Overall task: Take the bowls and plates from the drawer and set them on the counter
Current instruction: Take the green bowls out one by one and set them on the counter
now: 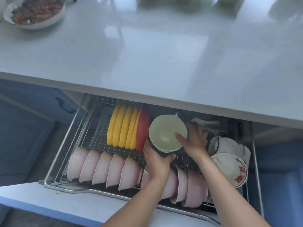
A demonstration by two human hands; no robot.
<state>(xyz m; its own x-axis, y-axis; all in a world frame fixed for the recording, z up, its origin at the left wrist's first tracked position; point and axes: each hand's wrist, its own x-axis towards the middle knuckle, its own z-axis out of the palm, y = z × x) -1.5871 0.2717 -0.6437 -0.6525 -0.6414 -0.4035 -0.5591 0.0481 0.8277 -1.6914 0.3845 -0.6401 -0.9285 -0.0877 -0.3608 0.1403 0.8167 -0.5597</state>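
Note:
The wire drawer (65,161) stands pulled out below the grey counter (147,59). Both hands hold a small stack of pale green bowls (165,131), tilted on edge in the back row. My left hand (157,161) grips the stack from below, thumb curled round its lower rim. My right hand (193,140) holds its right side, thumb inside the top bowl. Left of the stack stand several yellow plates (123,128) and a red plate (143,131). A row of pink bowls (101,167) fills the front rack.
A white dish of cooked food (35,11) sits on the counter's far left. White bowls, one with a red pattern (231,169), lie at the drawer's right end. A white spoon (206,122) lies at the back right. A blue cabinet door (32,122) is at left.

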